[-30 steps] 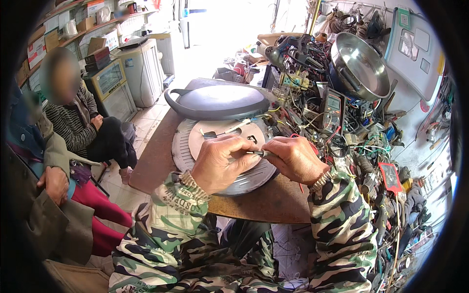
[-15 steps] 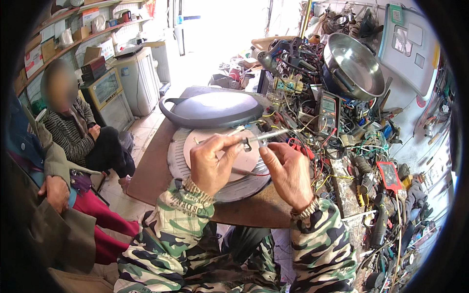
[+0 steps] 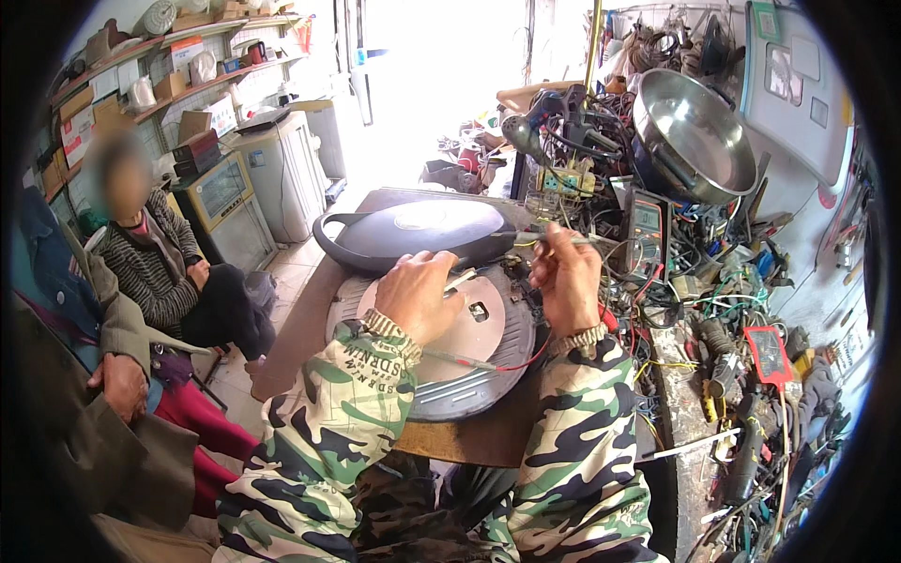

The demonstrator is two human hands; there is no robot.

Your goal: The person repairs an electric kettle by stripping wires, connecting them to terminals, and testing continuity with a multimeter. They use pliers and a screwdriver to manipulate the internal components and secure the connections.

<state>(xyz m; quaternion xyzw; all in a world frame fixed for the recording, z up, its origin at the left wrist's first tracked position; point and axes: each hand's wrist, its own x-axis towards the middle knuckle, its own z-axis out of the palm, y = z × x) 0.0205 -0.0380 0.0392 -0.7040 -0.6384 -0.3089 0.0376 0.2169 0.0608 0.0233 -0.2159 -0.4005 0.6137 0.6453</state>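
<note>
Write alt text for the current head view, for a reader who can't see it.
A left hand is over a pale disc on a ribbed grey base, while the right hand pinches a thin object near a dark oval piece. Jumbled tools and parts crowd the right; two people are at left.

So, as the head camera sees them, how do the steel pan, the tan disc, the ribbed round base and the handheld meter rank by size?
Largest to smallest:
1. Ribbed round base
2. Tan disc and steel pan: too close to rank; the left hand partly covers the disc
3. Handheld meter
</note>
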